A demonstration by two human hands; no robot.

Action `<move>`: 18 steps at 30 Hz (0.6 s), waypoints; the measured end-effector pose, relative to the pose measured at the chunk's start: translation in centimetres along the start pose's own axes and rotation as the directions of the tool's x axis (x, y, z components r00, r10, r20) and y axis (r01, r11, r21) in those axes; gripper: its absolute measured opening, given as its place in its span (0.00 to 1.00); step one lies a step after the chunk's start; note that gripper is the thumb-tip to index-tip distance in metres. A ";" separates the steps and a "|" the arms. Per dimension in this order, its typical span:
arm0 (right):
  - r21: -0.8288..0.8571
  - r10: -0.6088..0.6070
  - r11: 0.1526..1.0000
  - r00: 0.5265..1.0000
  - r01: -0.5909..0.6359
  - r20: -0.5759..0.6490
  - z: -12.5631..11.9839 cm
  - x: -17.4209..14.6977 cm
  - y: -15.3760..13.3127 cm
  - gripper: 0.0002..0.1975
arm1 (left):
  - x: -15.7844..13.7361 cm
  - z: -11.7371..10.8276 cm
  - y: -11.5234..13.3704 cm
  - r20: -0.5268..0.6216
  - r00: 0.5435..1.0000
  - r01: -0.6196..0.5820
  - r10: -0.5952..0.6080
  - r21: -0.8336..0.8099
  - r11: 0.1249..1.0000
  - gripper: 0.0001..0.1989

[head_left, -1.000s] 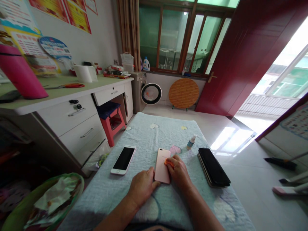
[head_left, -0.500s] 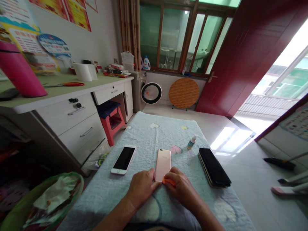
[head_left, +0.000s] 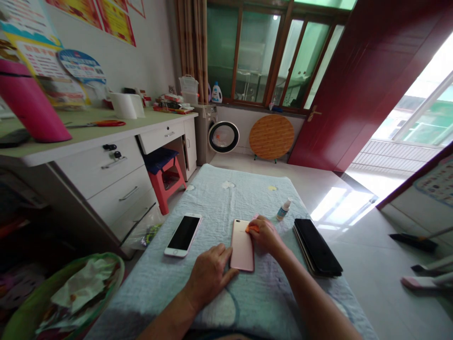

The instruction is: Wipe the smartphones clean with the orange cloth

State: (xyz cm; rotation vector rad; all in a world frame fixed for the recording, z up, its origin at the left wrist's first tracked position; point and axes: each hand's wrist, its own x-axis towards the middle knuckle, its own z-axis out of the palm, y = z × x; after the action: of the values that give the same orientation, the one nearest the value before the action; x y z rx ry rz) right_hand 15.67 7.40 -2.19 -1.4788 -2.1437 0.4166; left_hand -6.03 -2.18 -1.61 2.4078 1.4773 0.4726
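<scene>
Right hand (head_left: 265, 232) has slid up with the orange cloth (head_left: 252, 227), from the pink phone's (head_left: 241, 252) lower right corner half a second ago to its upper right edge now. Left hand (head_left: 210, 269) has loosened a bit at the lower left corner; phone itself looks about where it was.

Head view: pink phone lies back up on the blue cover (head_left: 226, 200), between both hands, camera end pointing away from the person. Right hand closed, cloth pinched in the fingers and pressed on the phone's back near the top. Left hand half open, not wrapped round anything: index finger against the left edge, thumb along the bottom edge.

White phone (head_left: 182, 236) screen up, left of the pink one, well apart from it. Spray bottle (head_left: 283, 210) upright, beyond the right hand and to its right. Black phone (head_left: 317, 245) on top of a small stack, right side of the cover; lower items mostly hidden.

Around: green bin (head_left: 122, 274) with crumpled paper, lower left. White table (head_left: 85, 136) along the left wall, with pink flask (head_left: 38, 106), scissors (head_left: 109, 123) and paper roll (head_left: 127, 106). Red stool (head_left: 163, 184) beside its drawers. Washing machine (head_left: 203, 134) at the back, round door open. Wooden round top (head_left: 272, 137) standing near it, red door (head_left: 339, 94) to the right.
</scene>
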 end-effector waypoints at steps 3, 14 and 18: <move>-0.017 0.051 0.999 0.998 -0.051 -0.035 0.1 1.4 0.4 0.07 | 0.0 0.0 -0.1 -0.004 1.000 -0.008 0.008 0.001 1.000 0.14; -0.002 -0.012 1.000 1.000 0.012 0.005 0.8 -1.6 -3.7 0.11 | 0.1 0.5 -0.2 -0.029 0.999 -0.037 0.037 -0.006 0.999 0.18; 0.063 -0.048 0.997 0.995 0.042 0.093 0.5 -5.1 -5.5 0.11 | 0.1 0.8 -0.4 -0.049 0.998 -0.044 0.045 0.014 0.999 0.20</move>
State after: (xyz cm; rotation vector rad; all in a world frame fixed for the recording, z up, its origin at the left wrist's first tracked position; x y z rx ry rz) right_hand 12.54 0.61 -0.94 -1.3999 -2.2126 0.5402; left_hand -5.95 -1.99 -2.49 2.4609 1.4534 0.5372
